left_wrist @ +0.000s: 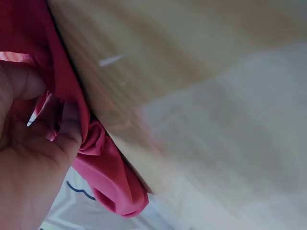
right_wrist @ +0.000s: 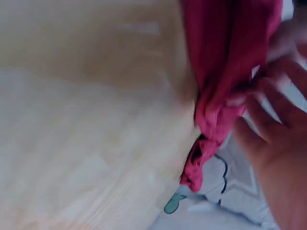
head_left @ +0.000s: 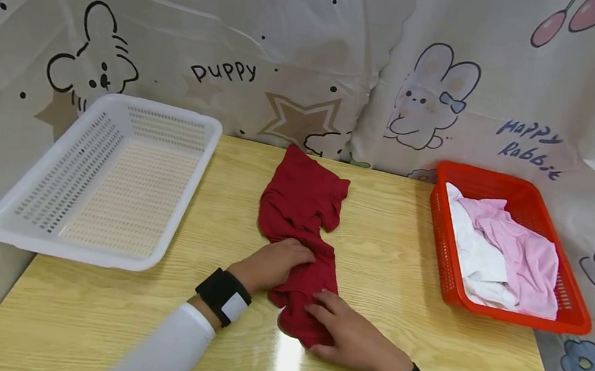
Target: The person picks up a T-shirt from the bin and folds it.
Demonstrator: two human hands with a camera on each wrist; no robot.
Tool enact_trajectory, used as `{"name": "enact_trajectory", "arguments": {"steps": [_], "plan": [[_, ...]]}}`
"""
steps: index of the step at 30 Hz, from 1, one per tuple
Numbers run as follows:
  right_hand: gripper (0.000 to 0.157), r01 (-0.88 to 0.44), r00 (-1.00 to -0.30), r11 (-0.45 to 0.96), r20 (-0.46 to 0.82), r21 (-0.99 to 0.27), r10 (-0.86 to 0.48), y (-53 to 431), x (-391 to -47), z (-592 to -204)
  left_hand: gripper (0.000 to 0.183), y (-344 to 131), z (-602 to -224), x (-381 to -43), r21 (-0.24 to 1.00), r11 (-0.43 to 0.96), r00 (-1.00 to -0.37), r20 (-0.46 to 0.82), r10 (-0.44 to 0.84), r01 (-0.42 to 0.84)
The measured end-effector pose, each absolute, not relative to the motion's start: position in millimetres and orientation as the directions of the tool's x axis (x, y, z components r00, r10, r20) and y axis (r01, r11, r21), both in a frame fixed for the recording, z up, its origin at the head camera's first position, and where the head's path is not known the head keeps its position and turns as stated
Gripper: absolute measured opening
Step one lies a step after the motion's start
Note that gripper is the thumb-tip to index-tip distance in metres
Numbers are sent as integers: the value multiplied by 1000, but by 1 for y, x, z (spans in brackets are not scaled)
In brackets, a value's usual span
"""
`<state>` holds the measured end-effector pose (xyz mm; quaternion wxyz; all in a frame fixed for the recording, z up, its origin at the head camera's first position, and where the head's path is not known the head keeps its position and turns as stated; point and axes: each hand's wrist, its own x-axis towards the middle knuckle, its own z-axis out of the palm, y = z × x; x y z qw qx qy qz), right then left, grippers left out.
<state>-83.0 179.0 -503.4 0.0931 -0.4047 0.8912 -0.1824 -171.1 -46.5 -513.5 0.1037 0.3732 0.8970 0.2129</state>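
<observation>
A dark red cloth (head_left: 304, 192), crumpled and stretched lengthwise, lies on the wooden table; its exact kind cannot be told. My left hand (head_left: 274, 264) is at the left side of its middle. In the left wrist view, the curled fingers of that hand (left_wrist: 36, 129) hold a fold of the red cloth (left_wrist: 112, 177). At the near end, my right hand (head_left: 349, 332) rests against the cloth's right edge. The right wrist view shows this hand (right_wrist: 283, 129) with fingers spread and fairly straight beside the red cloth (right_wrist: 220, 62).
To the left stands a white plastic basket (head_left: 184, 209) with slotted walls. A red basket (head_left: 528, 190) at the right holds a pink cloth (head_left: 529, 255) and a white cloth (head_left: 479, 255). Behind the table (head_left: 384, 244) hangs a printed curtain (head_left: 313, 46).
</observation>
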Motion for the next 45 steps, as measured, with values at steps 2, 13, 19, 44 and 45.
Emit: {"name": "enact_trajectory", "arguments": {"steps": [2,13,19,44,45], "plan": [[60,-681,-672,641,-44,-355,-739,172,-86,-509,42,-48,-513,-180,491,630,-698,-60,713,602],[15,-570,-812,763,65,-304,-581,155,-114,-516,41,-64,-511,-175,507,522,-659,129,741,686],[17,-435,-859,708,21,-556,-511,168,-122,-492,50,-68,-514,-143,310,606,-669,164,725,733],[47,236,-950,-181,-188,-955,-250,165,-154,-465,37,-57,-481,-124,958,285,-995,-51,83,-25],[47,250,-951,-185,-205,-951,-233,163,-160,-465,38,-56,-481,-127,963,267,-998,-52,33,-42]]}}
